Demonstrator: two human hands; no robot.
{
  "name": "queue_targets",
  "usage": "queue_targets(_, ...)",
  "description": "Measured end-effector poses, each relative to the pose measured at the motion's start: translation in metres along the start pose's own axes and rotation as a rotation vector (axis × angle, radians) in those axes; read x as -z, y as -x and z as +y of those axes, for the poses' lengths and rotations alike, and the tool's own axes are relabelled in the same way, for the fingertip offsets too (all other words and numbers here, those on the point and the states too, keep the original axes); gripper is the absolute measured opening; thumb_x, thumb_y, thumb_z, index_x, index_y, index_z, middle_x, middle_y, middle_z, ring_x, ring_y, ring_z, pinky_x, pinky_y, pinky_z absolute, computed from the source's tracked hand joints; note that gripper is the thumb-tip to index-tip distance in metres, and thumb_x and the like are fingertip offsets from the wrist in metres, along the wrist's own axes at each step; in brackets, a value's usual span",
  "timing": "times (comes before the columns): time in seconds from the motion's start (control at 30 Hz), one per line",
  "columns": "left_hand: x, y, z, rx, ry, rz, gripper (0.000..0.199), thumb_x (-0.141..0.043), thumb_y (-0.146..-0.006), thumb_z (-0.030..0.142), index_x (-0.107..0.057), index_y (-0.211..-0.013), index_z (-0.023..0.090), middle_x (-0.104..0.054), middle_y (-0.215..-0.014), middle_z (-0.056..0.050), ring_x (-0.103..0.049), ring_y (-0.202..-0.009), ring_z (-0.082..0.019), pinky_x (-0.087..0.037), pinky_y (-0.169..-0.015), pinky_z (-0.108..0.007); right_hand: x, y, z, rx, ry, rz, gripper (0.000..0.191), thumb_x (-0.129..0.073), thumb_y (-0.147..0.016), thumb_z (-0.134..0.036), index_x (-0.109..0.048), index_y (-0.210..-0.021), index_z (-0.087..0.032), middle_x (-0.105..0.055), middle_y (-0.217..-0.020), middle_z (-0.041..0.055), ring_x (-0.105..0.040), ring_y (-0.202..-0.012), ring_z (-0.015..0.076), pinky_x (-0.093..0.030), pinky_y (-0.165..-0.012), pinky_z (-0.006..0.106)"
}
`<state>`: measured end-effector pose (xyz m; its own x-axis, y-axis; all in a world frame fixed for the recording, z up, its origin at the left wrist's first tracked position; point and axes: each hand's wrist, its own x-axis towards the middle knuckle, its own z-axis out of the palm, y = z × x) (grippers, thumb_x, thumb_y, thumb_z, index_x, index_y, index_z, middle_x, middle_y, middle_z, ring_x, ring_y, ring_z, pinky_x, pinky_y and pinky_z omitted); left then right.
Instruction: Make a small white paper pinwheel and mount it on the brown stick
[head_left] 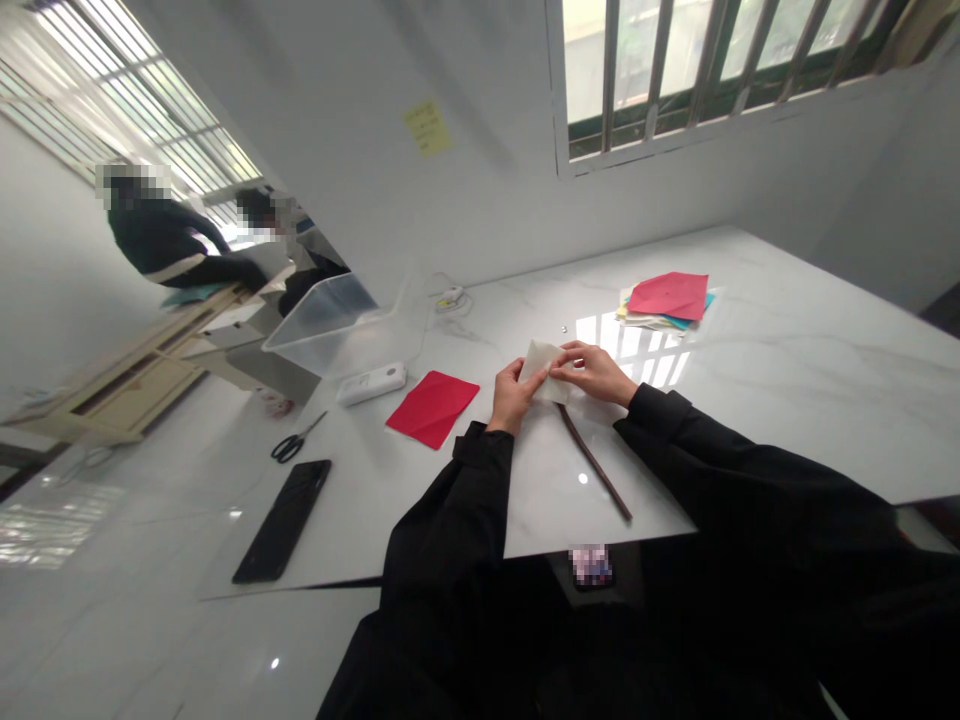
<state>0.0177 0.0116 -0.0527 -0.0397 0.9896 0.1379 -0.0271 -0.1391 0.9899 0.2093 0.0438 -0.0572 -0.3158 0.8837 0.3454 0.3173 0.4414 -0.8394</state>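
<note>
Between my hands, above the glossy white table (795,400), is a small piece of off-white paper (541,358). My left hand (514,393) grips its left side, thumb across the front. The fingertips of my right hand (594,372) pinch its right side. A thin dark brown stick (596,468) lies just below the paper, slanting toward the table's front edge; I cannot tell whether its upper end touches the paper. Left of my left hand lies a red paper square (433,409) with crease lines.
A stack of coloured papers (667,300) lies back right. On the left are scissors (294,442), a black phone-like slab (283,520), a white device (372,383) and a clear plastic bin (322,320). A phone (592,567) rests on my lap. Two people sit beyond.
</note>
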Motion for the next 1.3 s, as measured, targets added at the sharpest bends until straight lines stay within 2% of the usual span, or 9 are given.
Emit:
queue_targets(0.37, -0.001, 0.0009, 0.002, 0.017, 0.038, -0.005, 0.049, -0.092, -0.065, 0.047, -0.076, -0.097, 0.014, -0.075, -0.087, -0.004, -0.064, -0.075, -0.018, -0.051, -0.071, -0.028, -0.0014, -0.0013, 0.0003, -0.02, -0.099, -0.003, 0.021, -0.077, -0.086, -0.043, -0.083, -0.089, -0.023, -0.075, -0.106, 0.0089, -0.07, -0.098, 0.0255, -0.056, -0.076, 0.034)
queue_targets(0.53, -0.001, 0.0018, 0.0035, 0.047, 0.038, -0.023, 0.049, -0.089, -0.069, 0.049, -0.077, -0.1, 0.015, -0.076, -0.089, -0.005, -0.066, -0.076, -0.019, -0.052, -0.07, -0.028, -0.0022, -0.0008, -0.0021, -0.044, -0.144, 0.004, 0.022, -0.078, -0.085, -0.044, -0.08, -0.087, -0.022, -0.077, -0.1, 0.0076, -0.071, -0.098, 0.0253, -0.057, -0.084, 0.036)
queue_targets(0.67, -0.0005, 0.001, 0.0013, 0.044, 0.059, -0.036, 0.052, -0.092, -0.065, 0.048, -0.077, -0.101, 0.014, -0.077, -0.092, -0.005, -0.067, -0.078, -0.019, -0.052, -0.072, -0.029, -0.003, 0.0001, -0.0032, -0.047, -0.12, 0.029, 0.021, -0.078, -0.084, -0.043, -0.079, -0.087, -0.022, -0.079, -0.095, 0.0054, -0.072, -0.094, 0.0239, -0.055, -0.091, 0.037)
queue_targets(0.83, 0.0002, -0.0002, -0.001, 0.044, 0.076, -0.04, 0.053, -0.093, -0.065, 0.049, -0.077, -0.1, 0.014, -0.076, -0.089, -0.005, -0.066, -0.075, -0.018, -0.052, -0.072, -0.029, -0.0047, 0.0013, -0.0045, -0.043, -0.118, 0.073, 0.021, -0.078, -0.083, -0.043, -0.078, -0.088, -0.022, -0.079, -0.095, 0.0044, -0.07, -0.091, 0.0228, -0.053, -0.089, 0.036)
queue_targets(0.93, 0.0002, -0.0008, -0.0018, 0.042, 0.079, -0.036, 0.054, -0.094, -0.065, 0.05, -0.077, -0.101, 0.013, -0.076, -0.089, -0.005, -0.066, -0.075, -0.018, -0.052, -0.072, -0.029, -0.0052, 0.0012, -0.0056, -0.048, -0.092, 0.085, 0.023, -0.078, -0.083, -0.045, -0.076, -0.089, -0.022, -0.078, -0.094, 0.0042, -0.068, -0.083, 0.0213, -0.053, -0.083, 0.036)
queue_targets(1.0, 0.0, -0.0013, -0.0024, 0.046, 0.084, -0.036, 0.056, -0.094, -0.064, 0.051, -0.077, -0.103, 0.013, -0.077, -0.09, -0.005, -0.067, -0.075, -0.018, -0.053, -0.072, -0.029, -0.0059, 0.0007, -0.0055, -0.054, -0.104, 0.114, 0.03, -0.08, -0.08, -0.047, -0.072, -0.094, -0.022, -0.075, -0.094, 0.0045, -0.066, -0.081, 0.0213, -0.053, -0.078, 0.036)
queue_targets(1.13, -0.0007, -0.002, -0.0035, 0.058, 0.11, -0.036, 0.058, -0.095, -0.063, 0.051, -0.076, -0.103, 0.013, -0.077, -0.091, -0.005, -0.067, -0.075, -0.017, -0.054, -0.072, -0.028, -0.0081, 0.0001, -0.0035, -0.033, -0.193, 0.205, 0.056, -0.086, -0.071, -0.048, -0.062, -0.116, -0.023, -0.071, -0.107, 0.0077, -0.068, -0.094, 0.0255, -0.056, -0.08, 0.038)
queue_targets(1.23, -0.0009, -0.0018, -0.003, 0.067, 0.124, -0.039, 0.058, -0.095, -0.063, 0.05, -0.076, -0.104, 0.014, -0.077, -0.091, -0.005, -0.067, -0.076, -0.017, -0.055, -0.073, -0.028, -0.0082, 0.0008, -0.0036, -0.041, -0.228, 0.184, 0.073, -0.088, -0.071, -0.048, -0.056, -0.133, -0.024, -0.07, -0.111, 0.009, -0.069, -0.092, 0.0261, -0.058, -0.081, 0.041)
queue_targets(1.3, -0.0008, -0.0014, -0.0023, 0.069, 0.128, -0.044, 0.057, -0.095, -0.064, 0.05, -0.076, -0.103, 0.014, -0.077, -0.091, -0.005, -0.067, -0.076, -0.017, -0.054, -0.073, -0.029, -0.0074, 0.0015, -0.0051, -0.037, -0.245, 0.165, 0.074, -0.087, -0.072, -0.048, -0.056, -0.135, -0.024, -0.071, -0.11, 0.0096, -0.07, -0.092, 0.0268, -0.059, -0.081, 0.042)
